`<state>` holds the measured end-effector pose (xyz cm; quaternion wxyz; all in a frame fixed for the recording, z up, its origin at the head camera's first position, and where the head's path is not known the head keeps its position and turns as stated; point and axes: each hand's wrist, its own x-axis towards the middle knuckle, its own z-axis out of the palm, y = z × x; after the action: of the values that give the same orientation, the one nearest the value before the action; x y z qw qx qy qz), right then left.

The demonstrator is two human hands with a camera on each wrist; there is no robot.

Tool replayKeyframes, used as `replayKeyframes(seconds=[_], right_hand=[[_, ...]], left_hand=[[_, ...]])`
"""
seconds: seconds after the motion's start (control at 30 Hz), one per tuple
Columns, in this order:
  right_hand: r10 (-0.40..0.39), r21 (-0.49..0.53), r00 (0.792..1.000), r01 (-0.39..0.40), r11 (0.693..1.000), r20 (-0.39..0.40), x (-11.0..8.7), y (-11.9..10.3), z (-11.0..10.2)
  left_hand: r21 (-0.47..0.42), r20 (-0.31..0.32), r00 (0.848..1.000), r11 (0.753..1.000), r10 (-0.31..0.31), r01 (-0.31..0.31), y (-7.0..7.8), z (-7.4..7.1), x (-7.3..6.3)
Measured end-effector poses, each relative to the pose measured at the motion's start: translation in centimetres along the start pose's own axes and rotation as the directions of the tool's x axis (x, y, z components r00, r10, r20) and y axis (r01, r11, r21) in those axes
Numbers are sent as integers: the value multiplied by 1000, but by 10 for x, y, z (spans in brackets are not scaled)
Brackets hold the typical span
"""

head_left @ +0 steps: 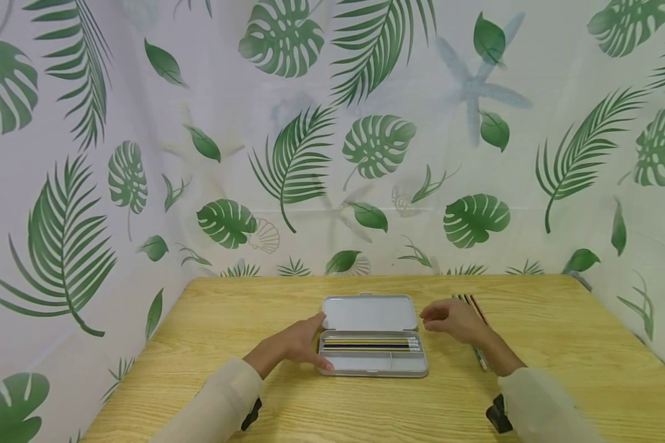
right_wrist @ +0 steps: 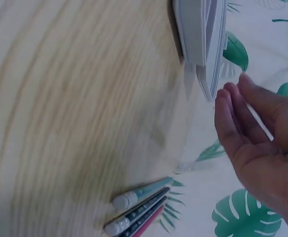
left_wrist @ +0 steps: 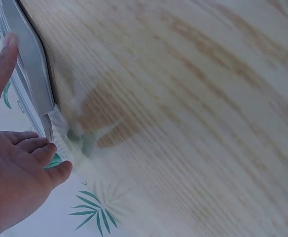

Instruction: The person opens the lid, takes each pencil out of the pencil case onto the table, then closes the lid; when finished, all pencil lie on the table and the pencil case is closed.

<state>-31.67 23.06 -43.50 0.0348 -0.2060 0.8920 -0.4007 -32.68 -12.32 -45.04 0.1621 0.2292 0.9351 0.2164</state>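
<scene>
A light grey pencil case (head_left: pixel 357 364) lies with its lid (head_left: pixel 370 314) raised back on the table. Several yellow and dark pencils (head_left: pixel 360 346) lie side by side in its rear compartment; the front compartments look bare. My left hand (head_left: pixel 299 343) rests at the case's left edge, thumb near the front corner and fingers extended toward the lid. To the right of the case, my right hand (head_left: pixel 457 321) hovers with loosely bent fingers and nothing in them. Under and beside it lie several more pencils (right_wrist: pixel 143 191), green, dark and red, partly hidden by that hand in the head view.
The wooden table (head_left: pixel 244 301) meets a white leaf-print sheet (head_left: pixel 321 246) along its back edge and sides. Both forearms wear light sleeves (head_left: pixel 221 394), with a dark strap piece (head_left: pixel 499 413) under the right wrist.
</scene>
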Motion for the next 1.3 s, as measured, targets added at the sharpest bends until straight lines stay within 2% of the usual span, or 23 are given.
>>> replayKeyframes(seconds=[0.2,0.3,0.43,0.73,0.97,1.3], right_hand=[[-76,1,989,76,997,125,12,-8,18],[-85,-6,979,88,996,186,15,-14,26],[-57,-20,969,64,998,239,18,-19,35],[-22,-112,969,51,992,246,23,-30,47],[16,-152,955,31,988,297,26,-38,51],[-27,-129,950,71,989,312,27,-37,51]], left_hand=[[7,-5,1000,1000,-4,4,0,0,0],[5,-8,1000,1000,-3,3,1,0,-1],[18,-18,1000,1000,10,-10,1,0,0],[29,-24,1000,1000,7,-6,1,1,1],[24,-21,1000,1000,0,0,0,1,0],[17,-18,1000,1000,11,-11,1,0,-1]])
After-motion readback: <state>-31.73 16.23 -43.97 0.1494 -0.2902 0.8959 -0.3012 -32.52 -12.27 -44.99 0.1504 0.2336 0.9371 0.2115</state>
